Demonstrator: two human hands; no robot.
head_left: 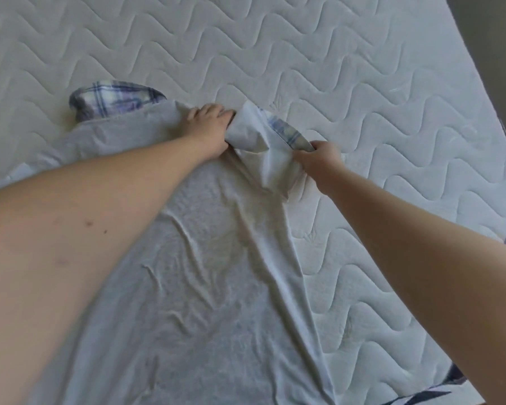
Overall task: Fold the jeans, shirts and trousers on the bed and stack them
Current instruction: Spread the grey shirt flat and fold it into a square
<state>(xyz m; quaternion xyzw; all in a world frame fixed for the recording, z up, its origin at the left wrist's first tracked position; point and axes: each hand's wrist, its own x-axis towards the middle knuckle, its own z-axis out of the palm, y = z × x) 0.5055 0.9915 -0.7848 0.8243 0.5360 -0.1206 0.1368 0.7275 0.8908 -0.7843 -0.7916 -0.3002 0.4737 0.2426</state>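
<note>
Pale grey jersey shirt [216, 258] spread on white wave-quilted mattress [362, 68]; left hand [209, 128] grips its far hem at 12 o'clock, right hand [319, 159] pinches the plaid-lined corner at 1 o'clock.

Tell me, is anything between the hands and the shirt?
No. Both hands are already on the gray shirt. The left hand holds it near the top, and the right hand pinches the checked sleeve cuff. Nothing lies between them.
</note>
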